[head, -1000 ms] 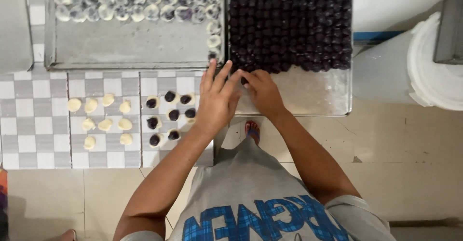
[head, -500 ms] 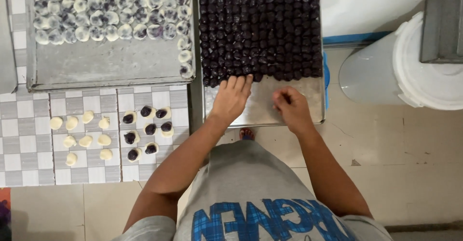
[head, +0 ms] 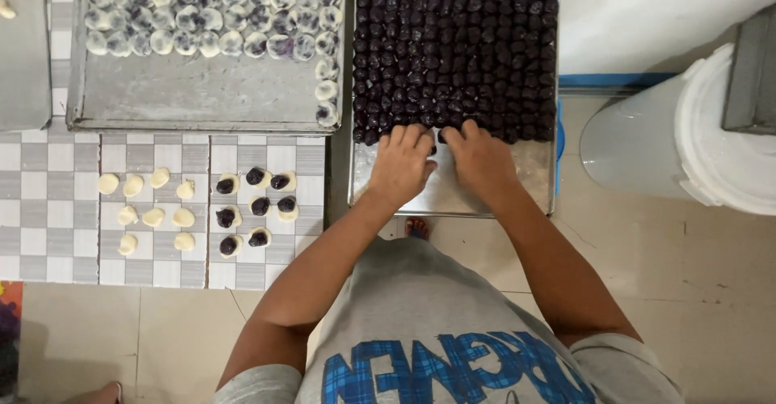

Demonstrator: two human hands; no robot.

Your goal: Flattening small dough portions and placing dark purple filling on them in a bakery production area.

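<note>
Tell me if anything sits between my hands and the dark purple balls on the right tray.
Nothing visible does. The left hand and right hand lie side by side on the metal tray, fingertips already at the nearest row of dark purple balls. Whether either has gripped one cannot be told.
</note>
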